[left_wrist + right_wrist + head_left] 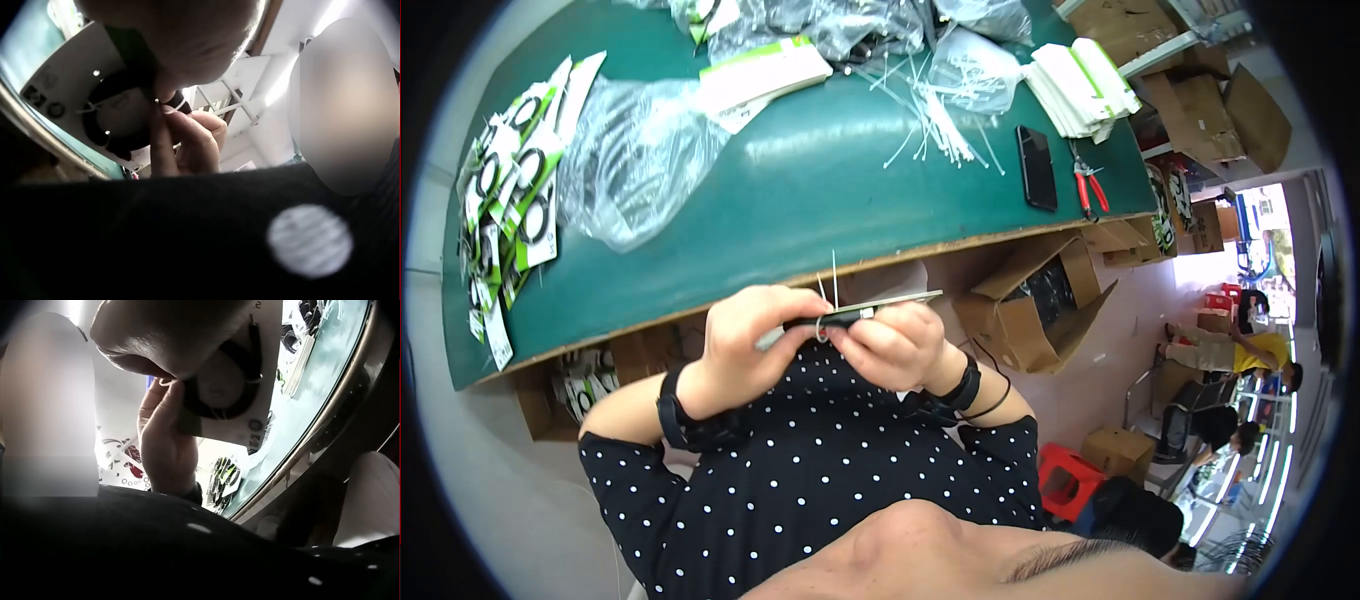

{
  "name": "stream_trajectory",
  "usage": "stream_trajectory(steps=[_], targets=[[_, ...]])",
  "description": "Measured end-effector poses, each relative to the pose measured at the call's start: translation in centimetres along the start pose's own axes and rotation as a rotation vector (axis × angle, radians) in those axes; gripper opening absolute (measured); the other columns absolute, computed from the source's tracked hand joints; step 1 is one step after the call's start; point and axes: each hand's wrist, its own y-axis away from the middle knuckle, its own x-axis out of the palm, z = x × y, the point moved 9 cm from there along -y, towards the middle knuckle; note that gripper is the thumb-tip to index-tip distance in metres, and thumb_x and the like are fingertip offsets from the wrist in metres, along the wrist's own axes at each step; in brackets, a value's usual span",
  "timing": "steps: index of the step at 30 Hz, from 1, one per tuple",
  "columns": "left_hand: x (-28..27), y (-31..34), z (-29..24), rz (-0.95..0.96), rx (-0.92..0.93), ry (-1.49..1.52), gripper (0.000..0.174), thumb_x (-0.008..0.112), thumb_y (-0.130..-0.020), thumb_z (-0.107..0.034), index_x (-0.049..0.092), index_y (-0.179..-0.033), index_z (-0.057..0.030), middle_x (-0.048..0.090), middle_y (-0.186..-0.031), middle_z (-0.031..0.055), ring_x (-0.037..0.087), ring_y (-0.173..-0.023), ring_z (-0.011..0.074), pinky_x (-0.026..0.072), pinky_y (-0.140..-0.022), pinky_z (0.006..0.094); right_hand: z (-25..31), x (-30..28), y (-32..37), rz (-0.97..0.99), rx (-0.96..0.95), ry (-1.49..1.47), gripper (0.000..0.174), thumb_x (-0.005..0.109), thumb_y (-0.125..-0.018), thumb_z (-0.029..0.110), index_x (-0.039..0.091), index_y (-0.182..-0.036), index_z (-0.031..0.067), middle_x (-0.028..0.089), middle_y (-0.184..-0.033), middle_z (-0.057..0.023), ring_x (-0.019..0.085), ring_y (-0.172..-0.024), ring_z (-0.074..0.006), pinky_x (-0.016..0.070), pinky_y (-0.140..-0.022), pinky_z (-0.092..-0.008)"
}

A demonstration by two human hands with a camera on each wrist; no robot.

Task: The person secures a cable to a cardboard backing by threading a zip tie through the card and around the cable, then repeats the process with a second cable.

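Observation:
Both hands hold a white and green card with a coiled black cable on its face, in front of the chest. My left hand grips one end of the card and coil between thumb and fingers. Curled fingers of my right hand pinch the coil and card beside it. Between the thumbs shows a white zip tie loop, and thin tie tails stick up above the card. The right wrist view shows the coil on the card, partly hidden by the near hand.
On the green table lie loose white zip ties, blank cards, a phone and red-handled pliers. Packed cable cards pile up at the left beside a plastic bag. An open carton stands below.

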Motion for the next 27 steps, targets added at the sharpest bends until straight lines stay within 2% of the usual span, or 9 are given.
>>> stream_trajectory(steps=[1, 5, 8, 13, 17, 22, 25, 26, 27], targets=[[-0.5, -0.1, -2.0, -0.052, 0.193, -0.134, 0.022, 0.069, -0.072, 0.006, 0.066, -0.093, 0.0011, 0.071, -0.092, 0.0111, 0.069, -0.081, 0.0246, 0.0551, -0.076, 0.03, -0.1, -0.1, -0.2, -0.02, -0.014, 0.017, 0.02, 0.07, -0.065, 0.01, 0.069, -0.085, 0.0099, 0.054, -0.085, 0.0006, 0.054, -0.074, -0.0154, 0.0467, -0.066, -0.0284], [-1.1, 0.3, -4.2, -0.16, 0.419, -0.311, 0.025, 0.07, -0.068, 0.006, 0.066, -0.092, -0.0003, 0.071, -0.089, 0.0106, 0.068, -0.077, 0.0259, 0.0552, -0.07, 0.031, -0.1, -0.7, -0.8, -0.144, -0.098, 0.043, 0.02, 0.07, -0.065, 0.012, 0.071, -0.086, 0.0119, 0.054, -0.09, 0.0016, 0.055, -0.079, -0.0149, 0.0478, -0.074, -0.0292], [-1.5, 0.7, -5.3, -0.162, 0.512, -0.398, 0.026, 0.069, -0.068, 0.007, 0.065, -0.093, -0.0004, 0.071, -0.09, 0.0101, 0.068, -0.078, 0.0244, 0.0546, -0.069, 0.0305, 0.3, -1.1, -1.3, -0.187, -0.152, 0.014, 0.024, 0.073, -0.06, 0.014, 0.072, -0.084, 0.014, 0.05, -0.093, 0.0031, 0.053, -0.087, -0.0136, 0.0502, -0.079, -0.0361], [-1.7, 1.4, -5.8, -0.148, 0.6, -0.457, 0.03, 0.069, -0.068, 0.007, 0.064, -0.096, -0.001, 0.071, -0.093, 0.0103, 0.068, -0.078, 0.0237, 0.054, -0.068, 0.0294, 0.6, -0.8, -1.2, -0.235, -0.178, -0.011, 0.025, 0.073, -0.061, 0.014, 0.073, -0.085, 0.0135, 0.05, -0.092, 0.0039, 0.054, -0.089, -0.0137, 0.0505, -0.083, -0.0391], [-1.9, 1.4, -5.4, -0.179, 0.595, -0.49, 0.03, 0.069, -0.07, 0.007, 0.062, -0.097, -0.0013, 0.071, -0.096, 0.0104, 0.068, -0.08, 0.0234, 0.0537, -0.068, 0.0291, 0.4, -0.7, -1.8, -0.246, -0.149, 0.005, 0.024, 0.072, -0.061, 0.012, 0.073, -0.085, 0.0128, 0.05, -0.093, 0.0033, 0.056, -0.089, -0.014, 0.0501, -0.083, -0.0379], [-1.9, 1.2, -4.6, -0.196, 0.552, -0.502, 0.027, 0.068, -0.071, 0.008, 0.062, -0.096, -0.0008, 0.071, -0.094, 0.011, 0.068, -0.083, 0.0252, 0.0538, -0.069, 0.03, -0.4, 0.1, -1.8, -0.211, -0.124, -0.06, 0.024, 0.066, -0.07, 0.012, 0.071, -0.093, 0.0091, 0.056, -0.096, 0.0004, 0.059, -0.081, -0.0145, 0.051, -0.077, -0.0347], [-2.3, 0.0, -2.0, -0.213, 0.33, -0.303, 0.025, 0.068, -0.074, 0.009, 0.061, -0.098, 0.0019, 0.07, -0.094, 0.0113, 0.068, -0.086, 0.0235, 0.054, -0.072, 0.0304, -1.1, 0.3, -2.3, -0.154, -0.075, -0.1, 0.023, 0.065, -0.071, 0.01, 0.069, -0.093, 0.0077, 0.059, -0.096, -0.0012, 0.06, -0.079, -0.016, 0.0516, -0.073, -0.0343], [-2.2, -0.1, -1.8, -0.218, 0.314, -0.296, 0.025, 0.068, -0.074, 0.009, 0.061, -0.098, 0.0019, 0.07, -0.094, 0.0113, 0.068, -0.086, 0.0235, 0.054, -0.072, 0.0304, -2.2, 0.8, -2.5, -0.099, 0.014, -0.175, 0.02, 0.067, -0.072, 0.008, 0.068, -0.092, 0.0075, 0.06, -0.094, -0.0018, 0.06, -0.077, -0.016, 0.0514, -0.072, -0.0336], [-2.2, -0.6, -0.1, -0.197, 0.136, -0.208, 0.025, 0.068, -0.076, 0.008, 0.061, -0.099, 0.0028, 0.07, -0.095, 0.0114, 0.067, -0.087, 0.022, 0.054, -0.073, 0.0299, -3.1, 1.5, -2.5, -0.04, 0.105, -0.252, 0.018, 0.07, -0.073, 0.006, 0.068, -0.091, 0.0074, 0.062, -0.091, -0.0024, 0.06, -0.075, -0.016, 0.0513, -0.071, -0.0328]])
